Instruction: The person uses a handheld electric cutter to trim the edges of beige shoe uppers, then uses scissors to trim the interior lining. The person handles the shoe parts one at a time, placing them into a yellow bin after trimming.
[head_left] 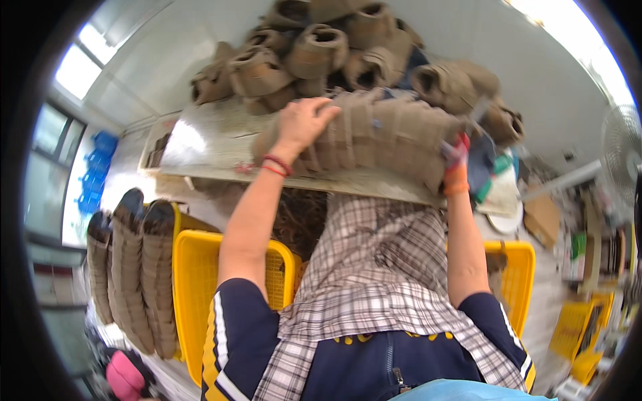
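Note:
A long row of brown fabric pieces (381,134), nested like shoe uppers, lies across the table in front of me. My left hand (306,123), bare with red bands at the wrist, grips the top of its left part, fingers bent over the fabric. At the right end of the row is my right hand (456,164), in a red and orange glove. Its fingers are blurred, and what they hold, if anything, cannot be made out. A greyish smear shows just above that hand.
More brown uppers (317,50) are piled at the back of the pale table (214,140). Yellow baskets (194,294) (518,274) stand on both sides of me. Long nested stacks (130,281) lean at the left. A white fan (622,140) is at the far right.

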A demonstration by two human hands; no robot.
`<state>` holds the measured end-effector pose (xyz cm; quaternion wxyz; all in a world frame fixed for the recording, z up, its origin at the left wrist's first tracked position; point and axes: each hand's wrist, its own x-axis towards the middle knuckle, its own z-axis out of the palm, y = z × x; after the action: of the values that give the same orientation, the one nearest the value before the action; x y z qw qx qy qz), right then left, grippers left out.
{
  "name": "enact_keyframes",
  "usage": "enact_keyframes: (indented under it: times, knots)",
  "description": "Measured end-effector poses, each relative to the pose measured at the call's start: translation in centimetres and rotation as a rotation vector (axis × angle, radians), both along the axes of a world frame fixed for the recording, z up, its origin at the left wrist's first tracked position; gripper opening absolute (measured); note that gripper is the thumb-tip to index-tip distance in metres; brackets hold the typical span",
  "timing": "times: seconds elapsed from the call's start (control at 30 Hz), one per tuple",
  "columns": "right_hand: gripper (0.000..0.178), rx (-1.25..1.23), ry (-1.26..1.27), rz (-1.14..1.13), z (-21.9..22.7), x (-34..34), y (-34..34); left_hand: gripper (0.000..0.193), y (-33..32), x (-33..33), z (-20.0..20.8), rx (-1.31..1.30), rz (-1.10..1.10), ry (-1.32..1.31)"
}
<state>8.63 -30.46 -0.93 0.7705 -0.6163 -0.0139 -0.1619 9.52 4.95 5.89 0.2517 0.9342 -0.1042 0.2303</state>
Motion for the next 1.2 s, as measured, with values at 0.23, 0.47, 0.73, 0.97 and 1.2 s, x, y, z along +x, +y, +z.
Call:
enact_keyframes:
  times: [0.23, 0.47, 0.73, 0.97, 1.2]
  knots:
    - [0.029, -0.401, -0.09, -0.122, -5.0, -4.0, -5.1, 0.026, 7.0, 1.8, 1.6, -0.068, 0.226, -0.448]
    - [0.051, -0.004, -0.013, -0.061, 0.7, -10.2, -2.9, 0.043, 18.3, 5.8, 7.0, 0.347, 0.411, -0.262]
    - [0.043, -0.252, 0.021, 0.023, 3.7, -16.6, -6.7, 0.035, 25.5, -5.8, 16.2, -1.373, -0.091, -0.073]
    - [0.035, -1.003, -0.198, 0.096, 14.1, -20.8, 1.1, 0.036, 14.9, -20.6, 10.0, -1.944, 0.162, 0.153]
    - [0.029, -1.594, -0.445, 0.248, 18.7, -21.1, 8.2, 0.04, 5.2, -25.9, 1.3, -2.157, -0.181, 0.644]
